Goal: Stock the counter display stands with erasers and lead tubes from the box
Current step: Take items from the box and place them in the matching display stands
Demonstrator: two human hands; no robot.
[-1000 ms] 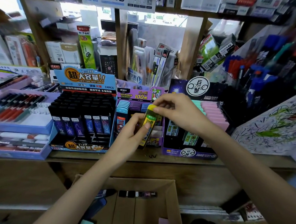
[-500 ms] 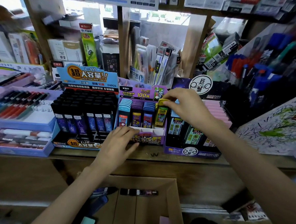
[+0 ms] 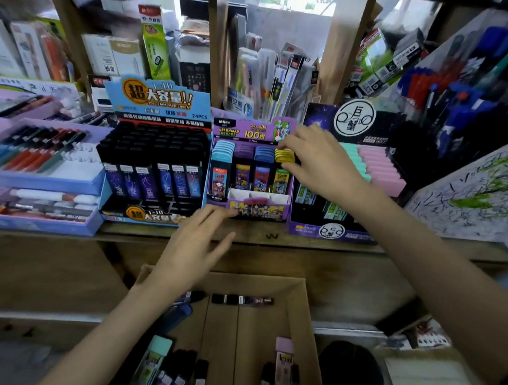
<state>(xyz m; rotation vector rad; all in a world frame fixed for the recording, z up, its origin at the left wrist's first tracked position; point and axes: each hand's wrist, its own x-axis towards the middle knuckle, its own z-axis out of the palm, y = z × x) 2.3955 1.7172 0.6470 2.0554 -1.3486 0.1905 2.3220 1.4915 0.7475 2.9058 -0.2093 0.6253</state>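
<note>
Far left: lavender pen trays, stacked in steps, with pens lying in rows.

Blue stand: on the counter, just beside the trays. It is filled with upright black tubes.

Left hand: over the counter's front edge, fingers straight and spread, holding nothing. The fingertips are near the purple stand's front lip; blur hides whether they touch it.

Box: cardboard, open, below the counter between the forearms. A row of dark tubes lies at its far wall. A teal-capped tube lies near left and a pink-capped tube near right, each among darker tubes.

Purple stand: between the blue and dark stands. It has four columns of upright tubes: teal, purple, blue, yellow.

Yellow tubes: rightmost column of the purple stand, standing in their slot.

Right hand: at the top of the yellow column, fingers curled over the caps with the thumb at the front, pinching them.

Dark stand: just beside the purple stand, showing rows of teal and pink caps.

Far right: a rack of blue and red pens.
</note>
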